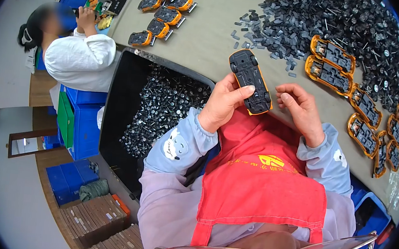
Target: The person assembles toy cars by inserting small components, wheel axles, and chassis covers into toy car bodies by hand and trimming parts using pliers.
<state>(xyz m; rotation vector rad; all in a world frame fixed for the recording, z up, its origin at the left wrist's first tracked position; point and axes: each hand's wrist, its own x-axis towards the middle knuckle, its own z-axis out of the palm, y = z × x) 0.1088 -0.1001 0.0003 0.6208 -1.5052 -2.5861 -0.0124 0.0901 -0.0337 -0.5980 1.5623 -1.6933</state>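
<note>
My left hand (226, 100) grips a toy car (251, 81), an orange body with its black underside turned up. The thumb presses on the underside near the lower end. Just right of the car is my right hand (301, 110), apart from it, with its fingers curled in and the thumb close to the index finger. Whatever may be between those fingertips is too small or hidden to make out. On the table to the right lie several toy car bodies (331, 55), open side up. Small dark plastic pieces (285, 32) are heaped beyond my hands.
A black bin (115, 97) full of small wheels on axles (163, 106) stands at the left. Several toy cars (164, 15) with black bases sit in rows on the far table (208, 29). More wheels (363, 25) are piled at the right. A person in white (81, 60) works at the left.
</note>
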